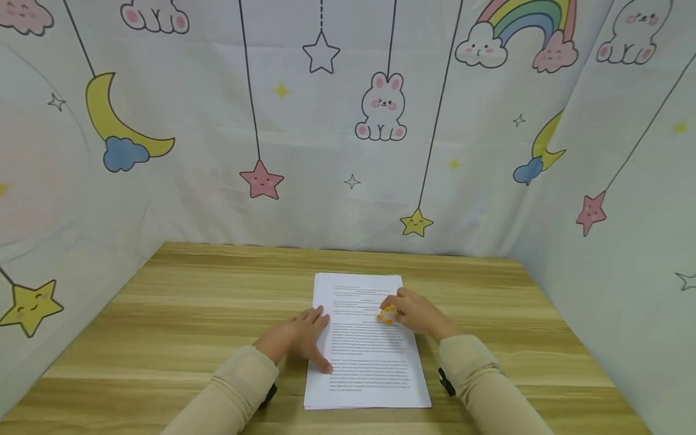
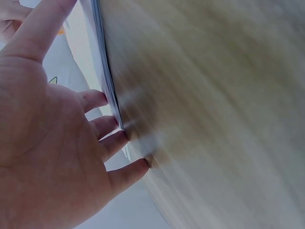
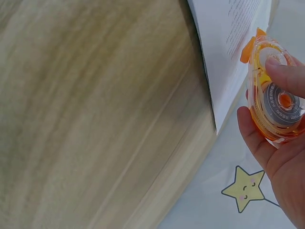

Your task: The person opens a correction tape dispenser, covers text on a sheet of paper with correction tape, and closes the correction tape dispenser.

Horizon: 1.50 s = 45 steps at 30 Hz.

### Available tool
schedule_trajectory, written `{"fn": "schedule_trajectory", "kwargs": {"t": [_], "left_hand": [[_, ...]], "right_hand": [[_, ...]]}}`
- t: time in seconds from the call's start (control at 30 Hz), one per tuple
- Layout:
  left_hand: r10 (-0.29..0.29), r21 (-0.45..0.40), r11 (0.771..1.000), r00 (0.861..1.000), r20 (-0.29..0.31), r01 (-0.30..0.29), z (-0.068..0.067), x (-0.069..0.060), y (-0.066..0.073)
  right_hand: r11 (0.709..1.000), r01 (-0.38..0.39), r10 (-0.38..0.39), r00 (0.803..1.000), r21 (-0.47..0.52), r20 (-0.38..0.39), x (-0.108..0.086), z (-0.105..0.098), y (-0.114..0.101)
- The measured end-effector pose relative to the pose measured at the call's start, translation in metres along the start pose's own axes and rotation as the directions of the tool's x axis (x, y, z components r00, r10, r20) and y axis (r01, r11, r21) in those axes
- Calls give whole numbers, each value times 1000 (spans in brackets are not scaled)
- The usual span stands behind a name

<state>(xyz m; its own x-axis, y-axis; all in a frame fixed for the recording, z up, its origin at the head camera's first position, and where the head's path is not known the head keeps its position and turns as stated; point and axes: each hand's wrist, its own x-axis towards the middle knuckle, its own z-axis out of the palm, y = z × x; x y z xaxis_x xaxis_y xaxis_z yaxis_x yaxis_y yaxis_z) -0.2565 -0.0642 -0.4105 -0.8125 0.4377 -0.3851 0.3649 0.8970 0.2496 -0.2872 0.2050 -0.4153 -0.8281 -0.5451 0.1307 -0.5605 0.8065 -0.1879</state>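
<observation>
On the worktop (image 1: pixel 217 290), short of its back edge, the left hand (image 1: pixel 298 336) spreads wide against a printed stack (image 1: pixel 370 377); the right hand (image 1: pixel 420 312) grips an orange tape dispenser (image 3: pixel 261 107), lettering unreadable.

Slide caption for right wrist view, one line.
Right-hand grip on an orange correction tape, near printed paper on a wooden table.

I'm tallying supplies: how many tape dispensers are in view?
1: the orange tape dispenser, held in the right hand at the right side of the paper stack. Anything behind the sleeves would be hidden.
</observation>
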Motion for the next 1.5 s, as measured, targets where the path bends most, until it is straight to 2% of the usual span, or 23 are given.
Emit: {"fn": "schedule_trajectory", "kwargs": {"t": [0.3, 0.63, 0.97, 1.13, 1.33, 1.5], "left_hand": [[-5, 0, 1000, 1000, 0, 5, 1, 0, 1], [-4, -11, 1000, 1000, 19, 4, -1, 1, -2], [8, -23, 1000, 1000, -15, -8, 10, 13, -11], [0, -23, 1000, 1000, -4, 0, 5, 8, -6], [-5, -9, 1000, 1000, 8, 5, 1, 4, -2], [-7, -5, 1000, 1000, 5, 7, 1, 3, -2]], "right_hand": [[999, 41, -42, 999, -23, -13, -1, 2, -4], [998, 38, -39, 999, -45, -21, -4, 2, -7], [995, 92, -92, 996, -39, -14, 2, 2, -17], [995, 83, -83, 997, -55, 1, 9, 5, -24], [993, 92, -93, 996, -72, -16, 14, 8, -29], [997, 45, -45, 999, -55, 4, 15, 9, -28]]}}
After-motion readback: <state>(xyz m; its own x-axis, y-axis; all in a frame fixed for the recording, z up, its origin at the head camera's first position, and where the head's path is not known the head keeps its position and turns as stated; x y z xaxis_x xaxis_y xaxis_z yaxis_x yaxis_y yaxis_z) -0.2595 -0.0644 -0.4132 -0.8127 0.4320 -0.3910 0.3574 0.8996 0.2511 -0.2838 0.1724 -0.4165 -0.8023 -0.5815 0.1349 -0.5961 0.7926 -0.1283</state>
